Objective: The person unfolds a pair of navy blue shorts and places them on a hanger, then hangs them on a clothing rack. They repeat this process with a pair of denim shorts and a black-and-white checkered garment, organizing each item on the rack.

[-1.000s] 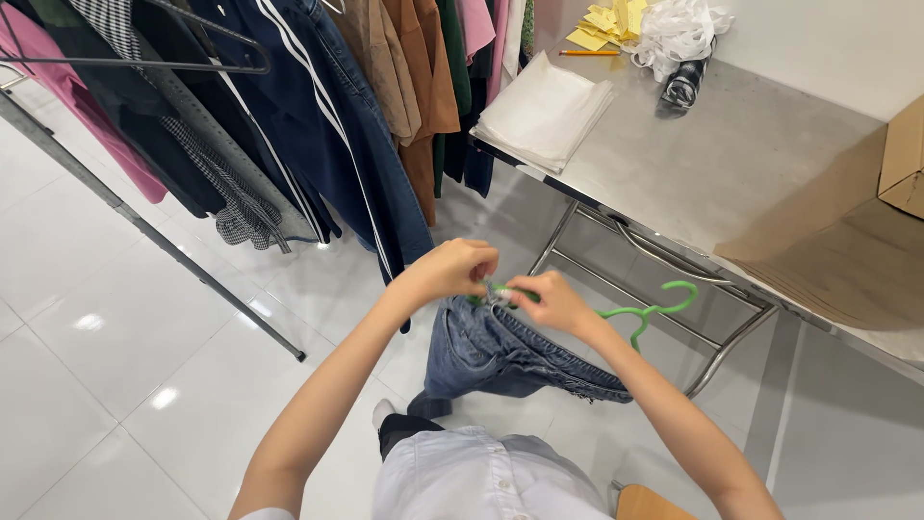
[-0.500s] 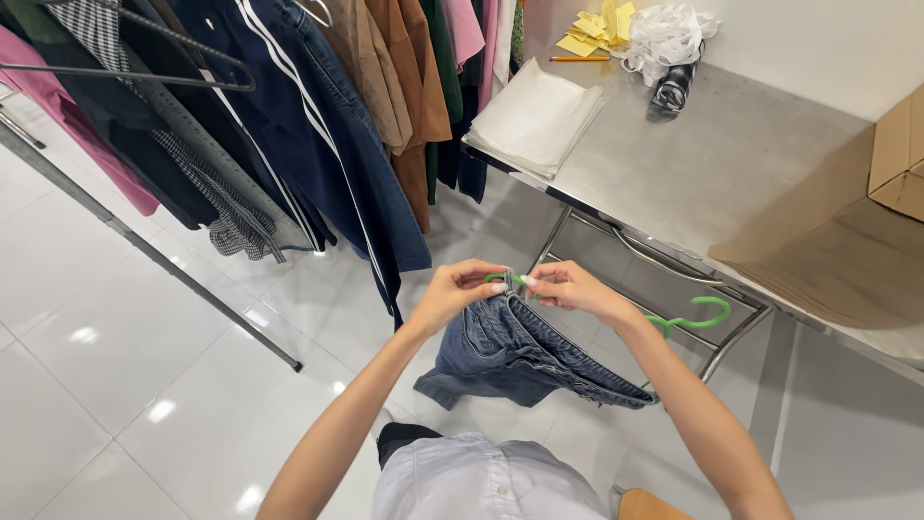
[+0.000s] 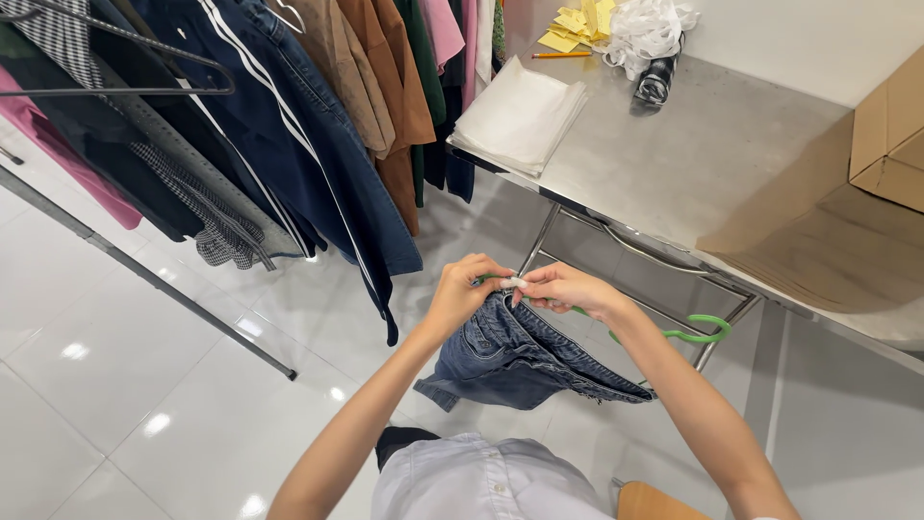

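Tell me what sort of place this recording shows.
Probably a clothing shop's back room or a laundry: a rail of hung garments, a steel work table, and blue denim jeans being clipped onto a green plastic hanger.

Open floor [image 3: 144, 404] left, clothes rack [image 3: 289, 125] ahead-left, steel table [image 3: 693, 164] ahead-right

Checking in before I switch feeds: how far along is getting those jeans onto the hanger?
Done: many garments hang on the rack. In hand: left hand and right hand pinch the jeans waistband at the green hanger clip. Left: the jeans are not on the rack.
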